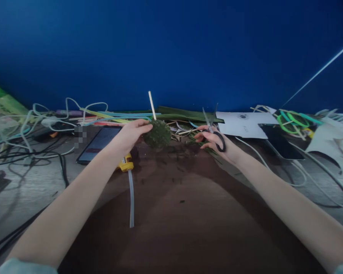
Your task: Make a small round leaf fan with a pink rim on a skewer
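My left hand [133, 133] is closed on the edge of a dark green, mossy-looking round clump [158, 134], held above the table. A thin pale stick [152, 104] rises from the clump's top. To the right, my right hand [217, 141] holds black-handled scissors [210, 121] with the fingers through the loops. The blades point up and stand apart, away from the clump. Beneath my left wrist lies a yellow glue gun [126, 163], partly hidden by the arm, with a clear glue stick [132, 201] coming out of its rear.
A tablet [98, 144] lies left of the glue gun. White paper [241, 123] and a dark phone [284, 142] are at the right. Cables [45, 152] tangle on the left. Green strips [185, 115] and coloured sticks line the back by the blue wall [171, 49].
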Available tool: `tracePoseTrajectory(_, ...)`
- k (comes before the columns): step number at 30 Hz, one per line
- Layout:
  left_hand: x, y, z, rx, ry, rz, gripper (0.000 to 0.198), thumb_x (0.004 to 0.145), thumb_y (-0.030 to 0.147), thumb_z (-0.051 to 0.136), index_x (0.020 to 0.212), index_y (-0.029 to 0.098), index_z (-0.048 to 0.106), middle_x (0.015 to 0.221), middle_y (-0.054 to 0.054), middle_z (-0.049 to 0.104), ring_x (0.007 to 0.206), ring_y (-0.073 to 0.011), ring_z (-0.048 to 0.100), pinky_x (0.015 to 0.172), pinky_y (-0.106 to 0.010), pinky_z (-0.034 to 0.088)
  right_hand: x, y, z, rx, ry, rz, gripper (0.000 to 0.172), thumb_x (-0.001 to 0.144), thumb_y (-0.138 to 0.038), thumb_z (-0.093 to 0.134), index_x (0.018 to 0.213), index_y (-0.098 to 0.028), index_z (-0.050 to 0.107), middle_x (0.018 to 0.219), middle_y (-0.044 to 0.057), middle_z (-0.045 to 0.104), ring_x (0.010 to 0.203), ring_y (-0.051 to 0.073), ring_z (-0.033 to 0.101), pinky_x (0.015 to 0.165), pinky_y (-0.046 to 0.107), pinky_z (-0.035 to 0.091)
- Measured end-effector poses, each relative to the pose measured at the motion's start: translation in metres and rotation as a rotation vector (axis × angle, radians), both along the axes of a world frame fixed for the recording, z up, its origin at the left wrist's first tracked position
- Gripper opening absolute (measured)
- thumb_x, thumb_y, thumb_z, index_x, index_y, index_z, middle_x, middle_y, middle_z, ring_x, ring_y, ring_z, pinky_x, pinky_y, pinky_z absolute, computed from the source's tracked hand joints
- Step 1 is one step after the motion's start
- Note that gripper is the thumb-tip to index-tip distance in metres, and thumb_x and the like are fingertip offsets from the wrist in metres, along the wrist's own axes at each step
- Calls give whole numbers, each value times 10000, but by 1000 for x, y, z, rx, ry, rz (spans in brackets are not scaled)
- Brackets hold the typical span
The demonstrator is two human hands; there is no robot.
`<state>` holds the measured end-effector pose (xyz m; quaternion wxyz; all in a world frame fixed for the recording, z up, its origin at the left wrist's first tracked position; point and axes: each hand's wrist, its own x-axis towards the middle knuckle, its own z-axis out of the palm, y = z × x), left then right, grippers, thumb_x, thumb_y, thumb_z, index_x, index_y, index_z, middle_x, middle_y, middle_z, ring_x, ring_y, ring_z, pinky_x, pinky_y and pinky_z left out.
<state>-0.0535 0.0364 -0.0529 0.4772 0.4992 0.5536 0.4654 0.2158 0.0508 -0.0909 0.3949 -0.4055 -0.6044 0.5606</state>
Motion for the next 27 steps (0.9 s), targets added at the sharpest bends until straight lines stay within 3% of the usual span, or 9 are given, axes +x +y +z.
tracePoseTrajectory(4, 0, 1, 4, 11, -117, 53, 36, 713, 170, 601, 708, 140, 620, 686, -17, 627, 634, -130, 598, 623, -255, 494, 3, 3, 0, -5, 67, -12, 388, 751, -464, 579, 1047, -226, 494, 980, 61, 571, 903, 190, 554, 672, 304, 465)
tracePoseTrajectory(10, -3, 1, 2, 18, -108, 64, 40, 720, 168, 617, 714, 128, 621, 682, -8, 611, 604, -97, 575, 573, -201, 470, 5, 1, 9, 4, 65, 27, 388, 767, -468, 567, 1061, -228, 486, 1018, 72, 555, 947, 202, 551, 799, 362, 468)
tracePoseTrajectory(13, -4, 1, 0, 19, -96, 67, 38, 705, 163, 630, 710, 127, 617, 658, -3, 599, 572, -91, 555, 544, -192, 450, 5, 0, 9, 11, -26, 52, 440, 784, -473, 539, 1130, -214, 455, 1095, 99, 546, 1040, 232, 531, 895, 414, 426)
tracePoseTrajectory(17, -5, 1, 1, 33, -96, 57, 31, 714, 151, 611, 701, 125, 620, 644, -9, 594, 577, -103, 559, 556, -205, 451, 12, 1, 14, 47, -295, 122, 596, 748, -443, 587, 1264, -231, 375, 1261, 112, 467, 1220, 282, 407, 1004, 465, 335)
tracePoseTrajectory(20, -4, 0, 4, 29, -107, 68, 35, 722, 129, 592, 701, 123, 619, 641, -11, 593, 574, -107, 557, 570, -219, 459, 22, -2, 30, 59, -545, 231, 695, 748, -438, 596, 1350, -272, 290, 1351, 112, 387, 1254, 329, 360, 976, 493, 360)
tracePoseTrajectory(23, -3, -1, 8, 25, -111, 95, 63, 736, 111, 569, 691, 121, 612, 647, -10, 592, 566, -94, 544, 549, -204, 450, 23, -12, 48, 73, -717, 418, 695, 745, -439, 608, 1347, -263, 309, 1327, 130, 418, 1190, 339, 431, 911, 460, 418)
tracePoseTrajectory(25, -3, -1, 9, 16, -114, 114, 70, 740, 108, 565, 685, 122, 606, 648, -9, 590, 565, -90, 541, 528, -192, 443, 16, -22, 53, 80, -722, 541, 614, 742, -408, 623, 1280, -220, 394, 1215, 123, 509, 1098, 286, 510, 872, 400, 448)
tracePoseTrajectory(27, -5, 0, 10, 0, -120, 127, 56, 736, 114, 572, 695, 126, 607, 658, -11, 593, 582, -93, 551, 530, -190, 447, 2, -31, 49, 22, -586, 713, 472, 763, -358, 609, 1177, -174, 475, 1051, 95, 582, 945, 212, 580, 792, 334, 483)
